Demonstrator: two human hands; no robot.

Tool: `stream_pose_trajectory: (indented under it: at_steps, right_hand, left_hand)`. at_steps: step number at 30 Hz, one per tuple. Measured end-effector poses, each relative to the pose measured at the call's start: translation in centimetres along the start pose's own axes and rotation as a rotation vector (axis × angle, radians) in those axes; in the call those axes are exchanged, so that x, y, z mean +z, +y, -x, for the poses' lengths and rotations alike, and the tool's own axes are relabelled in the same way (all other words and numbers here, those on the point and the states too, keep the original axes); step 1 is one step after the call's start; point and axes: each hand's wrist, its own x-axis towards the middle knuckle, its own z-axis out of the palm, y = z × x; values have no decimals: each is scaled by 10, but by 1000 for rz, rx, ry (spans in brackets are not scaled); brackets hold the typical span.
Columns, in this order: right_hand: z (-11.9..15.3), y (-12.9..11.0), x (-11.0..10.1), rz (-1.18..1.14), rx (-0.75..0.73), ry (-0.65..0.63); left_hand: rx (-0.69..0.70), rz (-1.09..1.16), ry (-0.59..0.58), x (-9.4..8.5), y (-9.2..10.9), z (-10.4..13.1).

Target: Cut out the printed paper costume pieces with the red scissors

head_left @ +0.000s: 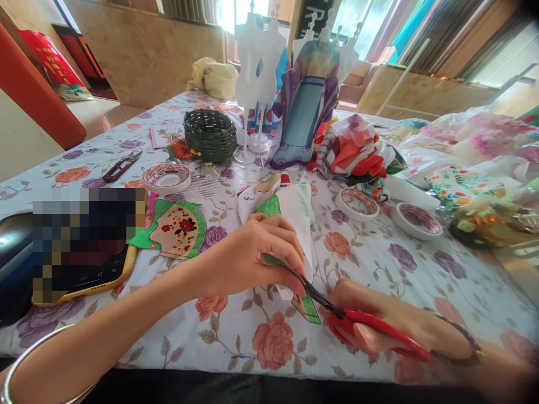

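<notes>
Two hands, paper between.

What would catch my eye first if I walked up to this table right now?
Most likely the red-handled scissors in the right hand at the near edge, blades on a printed paper sheet that the left hand holds over the floral tablecloth. Behind them, at the far middle, a small dress form in a blue and purple robe stands beside a dark green woven basket.
</notes>
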Motion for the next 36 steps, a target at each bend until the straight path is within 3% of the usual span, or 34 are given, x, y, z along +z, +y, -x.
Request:
stream_pose_trajectory:
  at_steps: [7,19,28,36]
  right_hand:
    - [1,9,2,6,19,52]
    - [-2,3,3,47,-3,127]
    - [0,3,1,-36,39,12]
    - [-1,4,1,34,-46,75]
  left_hand:
    - [3,-27,8,0,3,0]
    - [4,-32,19,0,3,-1]
    - [-4,-29,15,-1,2,-1]
    - [-5,-19,-1,-3,2,0]
